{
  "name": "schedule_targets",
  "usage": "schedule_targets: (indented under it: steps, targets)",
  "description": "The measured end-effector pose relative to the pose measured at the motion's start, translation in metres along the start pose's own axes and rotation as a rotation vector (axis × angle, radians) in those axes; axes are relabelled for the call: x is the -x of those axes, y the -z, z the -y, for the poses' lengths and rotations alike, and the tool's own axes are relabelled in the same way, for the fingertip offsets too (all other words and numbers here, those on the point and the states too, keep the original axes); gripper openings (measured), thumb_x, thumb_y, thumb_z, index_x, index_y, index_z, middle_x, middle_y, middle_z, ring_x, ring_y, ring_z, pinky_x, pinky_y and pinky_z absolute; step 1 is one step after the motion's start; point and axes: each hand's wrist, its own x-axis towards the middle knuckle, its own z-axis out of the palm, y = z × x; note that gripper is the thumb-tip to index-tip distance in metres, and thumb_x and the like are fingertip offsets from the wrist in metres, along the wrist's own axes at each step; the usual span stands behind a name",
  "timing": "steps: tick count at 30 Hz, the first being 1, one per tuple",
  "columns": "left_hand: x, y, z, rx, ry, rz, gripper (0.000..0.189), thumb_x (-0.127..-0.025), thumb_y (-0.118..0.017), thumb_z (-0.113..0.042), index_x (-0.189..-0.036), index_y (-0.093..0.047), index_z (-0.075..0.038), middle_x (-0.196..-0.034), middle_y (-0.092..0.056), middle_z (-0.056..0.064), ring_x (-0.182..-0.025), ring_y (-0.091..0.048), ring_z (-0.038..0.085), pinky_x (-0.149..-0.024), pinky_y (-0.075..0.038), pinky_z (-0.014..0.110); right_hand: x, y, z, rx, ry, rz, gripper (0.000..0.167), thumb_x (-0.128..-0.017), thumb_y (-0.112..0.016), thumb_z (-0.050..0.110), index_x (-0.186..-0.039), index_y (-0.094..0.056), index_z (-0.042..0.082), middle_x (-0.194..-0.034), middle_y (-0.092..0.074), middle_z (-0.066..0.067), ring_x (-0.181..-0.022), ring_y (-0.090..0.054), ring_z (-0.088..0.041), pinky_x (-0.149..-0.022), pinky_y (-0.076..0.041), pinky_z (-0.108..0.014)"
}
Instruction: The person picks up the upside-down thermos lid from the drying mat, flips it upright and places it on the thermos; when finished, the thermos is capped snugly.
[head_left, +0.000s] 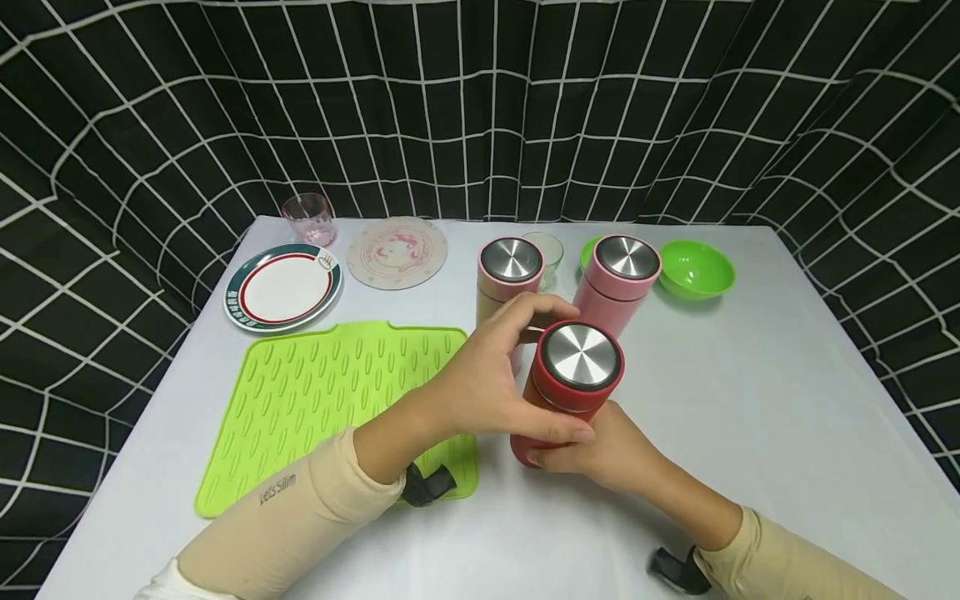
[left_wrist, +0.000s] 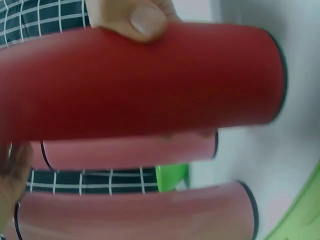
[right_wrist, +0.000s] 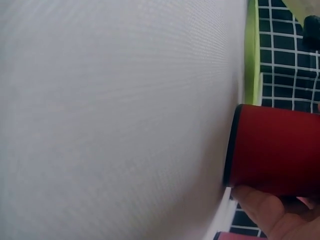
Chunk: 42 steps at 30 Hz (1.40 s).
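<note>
Both hands hold a red thermos (head_left: 582, 357) near the middle of the table. The left hand (head_left: 487, 379) grips its upper part, thumb across the near side. Lower on the right side, the right hand (head_left: 611, 454) holds the body; its thumb shows against the red wall in the left wrist view. The thermos's dark-rimmed base (right_wrist: 232, 145) is close to the tabletop; contact is hard to tell. Just behind stand a pink thermos (head_left: 611, 304) and a beige-pink thermos (head_left: 491, 304), both with silver-topped lids. The left hand partly hides the beige-pink one.
A ridged green mat (head_left: 300, 417) lies left, with a dark-rimmed plate (head_left: 243, 312), a round patterned mat (head_left: 397, 252) and a pink glass (head_left: 311, 218) behind. A clear glass (head_left: 551, 254) and green bowls (head_left: 697, 271) stand at the back, one bowl mostly hidden.
</note>
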Motion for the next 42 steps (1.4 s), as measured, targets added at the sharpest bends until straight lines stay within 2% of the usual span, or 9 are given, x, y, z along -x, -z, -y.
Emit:
schedule_targets:
  steps: [3, 6, 10, 16, 21, 25, 31, 36, 42]
  targets:
    - [-0.002, -0.001, -0.002, -0.063, -0.006, -0.005, 0.073, -0.066, -0.09, -0.016, -0.128, -0.053, -0.006, -0.118, -0.06, -0.003, -0.109, -0.057, 0.01, -0.097, -0.047, 0.031, 0.0, 0.001, 0.001, -0.015, 0.01, -0.002, 0.051, -0.068, -0.087, 0.005, -0.107, -0.06, 0.024, -0.099, -0.065, 0.005, -0.088, -0.062, -0.017, -0.078, -0.051, -0.031]
    - [-0.003, 0.0, -0.002, -0.03, -0.016, 0.013, 0.08, -0.066, -0.087, -0.011, -0.134, -0.046, -0.002, -0.124, -0.057, 0.003, -0.113, -0.055, 0.012, -0.099, -0.045, 0.032, -0.002, 0.002, 0.003, -0.026, 0.019, 0.009, 0.048, -0.069, -0.087, 0.004, -0.105, -0.061, 0.022, -0.095, -0.066, 0.004, -0.085, -0.063, -0.018, -0.077, -0.052, -0.032]
    - [-0.002, -0.004, -0.003, -0.06, -0.001, -0.008, 0.083, -0.065, -0.088, -0.015, -0.133, -0.042, -0.002, -0.127, -0.051, 0.004, -0.114, -0.053, 0.011, -0.099, -0.046, 0.03, -0.004, 0.002, 0.014, 0.004, 0.019, -0.008, 0.048, -0.066, -0.088, 0.002, -0.101, -0.06, 0.02, -0.09, -0.065, 0.005, -0.08, -0.062, -0.017, -0.075, -0.051, -0.031]
    - [-0.001, -0.005, 0.002, 0.083, 0.008, 0.034, 0.07, -0.071, -0.078, -0.003, -0.134, -0.047, -0.002, -0.119, -0.06, 0.006, -0.109, -0.058, 0.014, -0.099, -0.045, 0.034, -0.006, 0.002, 0.038, 0.01, 0.037, -0.019, 0.052, -0.061, -0.087, -0.005, -0.098, -0.058, 0.017, -0.088, -0.064, 0.003, -0.081, -0.061, -0.017, -0.076, -0.05, -0.03]
    - [0.0, -0.001, 0.003, 0.154, 0.05, 0.053, 0.071, -0.072, -0.08, 0.0, -0.134, -0.047, -0.003, -0.12, -0.059, 0.007, -0.111, -0.056, 0.017, -0.102, -0.043, 0.038, -0.009, 0.001, 0.027, -0.002, 0.079, 0.0, 0.053, -0.06, -0.088, -0.005, -0.098, -0.059, 0.019, -0.09, -0.064, 0.003, -0.084, -0.061, -0.017, -0.08, -0.049, -0.03]
    - [0.0, -0.003, 0.001, 0.078, 0.062, 0.029, 0.076, -0.069, -0.086, -0.007, -0.133, -0.046, -0.006, -0.124, -0.056, 0.001, -0.111, -0.056, 0.015, -0.1, -0.045, 0.035, -0.007, 0.0, 0.01, 0.024, 0.044, 0.001, 0.054, -0.061, -0.09, 0.002, -0.101, -0.059, 0.022, -0.094, -0.064, 0.005, -0.087, -0.061, -0.016, -0.082, -0.049, -0.032]
    - [-0.002, -0.005, -0.001, -0.053, 0.01, -0.032, 0.067, -0.068, -0.088, -0.014, -0.127, -0.058, -0.007, -0.117, -0.061, -0.004, -0.108, -0.058, 0.01, -0.095, -0.048, 0.031, -0.003, 0.0, 0.003, 0.039, -0.03, -0.015, 0.058, -0.062, -0.092, 0.011, -0.107, -0.058, 0.023, -0.102, -0.064, 0.006, -0.093, -0.061, -0.015, -0.086, -0.049, -0.031]
    - [-0.005, -0.002, 0.0, -0.031, -0.021, 0.022, 0.065, -0.071, -0.083, -0.013, -0.13, -0.058, -0.004, -0.119, -0.062, -0.001, -0.112, -0.056, 0.011, -0.096, -0.048, 0.031, -0.003, -0.001, 0.005, 0.036, 0.011, -0.02, 0.057, -0.062, -0.092, 0.009, -0.107, -0.057, 0.021, -0.099, -0.064, 0.006, -0.09, -0.061, -0.015, -0.085, -0.048, -0.03]
    - [-0.002, -0.002, 0.003, 0.013, -0.05, 0.009, 0.067, -0.07, -0.083, -0.009, -0.131, -0.057, -0.004, -0.119, -0.064, 0.002, -0.11, -0.058, 0.014, -0.097, -0.047, 0.036, -0.007, 0.001, 0.03, -0.003, 0.078, 0.008, 0.053, -0.061, -0.085, -0.007, -0.099, -0.058, 0.018, -0.091, -0.063, 0.001, -0.083, -0.061, -0.017, -0.079, -0.049, -0.031]
